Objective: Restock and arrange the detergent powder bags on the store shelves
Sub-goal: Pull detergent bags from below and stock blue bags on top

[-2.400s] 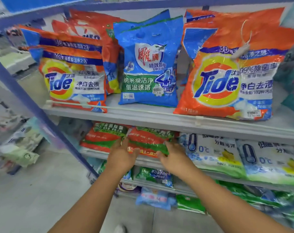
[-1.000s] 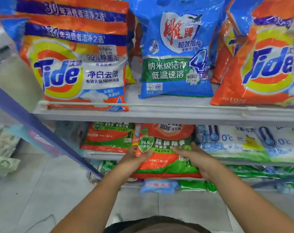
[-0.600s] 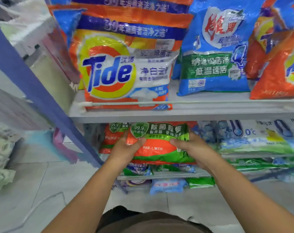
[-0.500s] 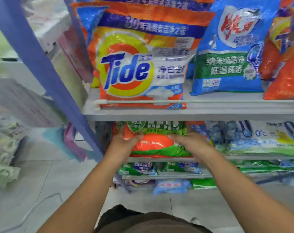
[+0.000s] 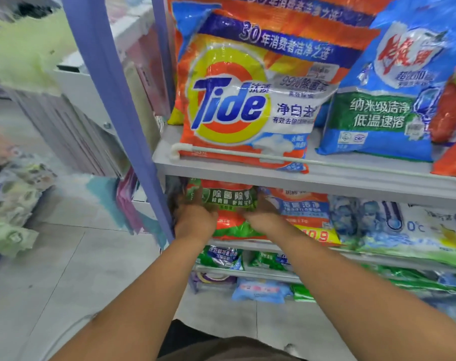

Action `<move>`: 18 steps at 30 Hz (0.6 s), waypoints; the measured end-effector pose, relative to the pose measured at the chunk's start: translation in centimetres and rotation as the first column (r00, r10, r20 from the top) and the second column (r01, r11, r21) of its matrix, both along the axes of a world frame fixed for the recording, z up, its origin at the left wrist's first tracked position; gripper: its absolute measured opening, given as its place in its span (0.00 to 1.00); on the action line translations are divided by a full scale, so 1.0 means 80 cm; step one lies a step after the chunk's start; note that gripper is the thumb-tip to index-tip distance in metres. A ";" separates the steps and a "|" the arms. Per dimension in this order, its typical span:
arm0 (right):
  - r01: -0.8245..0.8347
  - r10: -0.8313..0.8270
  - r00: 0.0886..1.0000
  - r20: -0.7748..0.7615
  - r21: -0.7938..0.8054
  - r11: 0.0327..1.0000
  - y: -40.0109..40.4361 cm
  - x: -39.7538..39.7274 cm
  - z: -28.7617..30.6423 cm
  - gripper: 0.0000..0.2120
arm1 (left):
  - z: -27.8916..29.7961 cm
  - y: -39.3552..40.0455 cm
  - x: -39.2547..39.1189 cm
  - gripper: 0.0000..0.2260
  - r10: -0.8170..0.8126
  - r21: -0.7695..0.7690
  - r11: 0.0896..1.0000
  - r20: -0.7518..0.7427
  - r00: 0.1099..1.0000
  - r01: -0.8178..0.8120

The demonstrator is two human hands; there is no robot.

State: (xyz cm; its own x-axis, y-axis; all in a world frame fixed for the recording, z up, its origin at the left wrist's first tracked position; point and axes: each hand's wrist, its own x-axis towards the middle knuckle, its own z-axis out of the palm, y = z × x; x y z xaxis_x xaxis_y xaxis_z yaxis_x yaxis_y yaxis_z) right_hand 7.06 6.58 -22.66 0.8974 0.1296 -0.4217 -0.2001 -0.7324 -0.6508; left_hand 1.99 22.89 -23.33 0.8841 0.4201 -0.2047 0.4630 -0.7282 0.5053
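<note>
the purple shelf post (image 5: 109, 100) is slanting down the left of the view, and everything else is sitting to its right. the upper shelf (image 5: 299, 175) is running out from the post, carrying an orange tide bag (image 5: 247, 100) just beside the post and a blue bag (image 5: 393, 100) further right of it. the middle shelf (image 5: 273, 244), directly below, is holding pale blue and white bags (image 5: 404, 225) well away from the post and an orange and blue bag (image 5: 302, 212) nearer to it. the red and green detergent bag (image 5: 229, 204) is lying on the middle shelf in the spot closest to the post, its green band facing out. the left hand (image 5: 195, 220) is gripping that bag's left edge, fingers curled around it right next to the post. the right hand (image 5: 263, 217) is holding the bag's right edge, fingers bent over it, between this bag and the orange and blue one. smaller green and blue packs (image 5: 221, 259) are lying on the lower shelves beneath.
</note>
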 end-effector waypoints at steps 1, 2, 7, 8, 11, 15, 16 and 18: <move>0.039 -0.040 0.999 0.002 0.038 0.999 -0.003 0.000 -0.002 0.29 | 0.000 -0.003 -0.003 0.30 -0.008 0.006 1.000 -0.047 0.999 0.008; 0.074 -0.074 0.997 0.002 0.068 0.995 -0.007 -0.002 -0.003 0.29 | -0.005 -0.005 -0.004 0.30 -0.020 0.023 1.000 -0.079 0.997 0.022; 0.212 -0.211 0.977 -0.040 0.319 0.924 -0.004 -0.008 -0.004 0.24 | -0.022 -0.003 -0.006 0.27 0.037 -0.058 0.998 0.022 0.999 -0.036; 0.246 -0.245 0.968 -0.048 0.346 0.905 0.002 -0.008 -0.005 0.24 | -0.023 0.000 -0.003 0.26 0.049 -0.057 0.997 0.075 0.996 -0.044; 0.304 -0.321 0.947 -0.021 0.383 0.873 0.022 -0.009 -0.017 0.24 | -0.022 0.008 0.015 0.18 0.003 0.015 1.000 0.259 0.966 -0.007; 0.250 -0.266 0.963 0.045 0.222 0.942 0.037 -0.001 -0.035 0.29 | -0.013 0.018 0.031 0.15 -0.044 0.132 0.991 0.154 0.987 0.024; 0.213 -0.215 0.977 0.012 0.091 0.973 0.037 0.003 -0.035 0.31 | -0.021 0.019 0.028 0.18 -0.093 0.211 0.975 0.113 0.989 0.067; 0.141 -0.148 0.987 -0.065 -0.105 0.985 0.034 0.011 -0.031 0.34 | -0.042 0.019 0.016 0.25 -0.166 0.299 0.942 0.024 0.986 0.152</move>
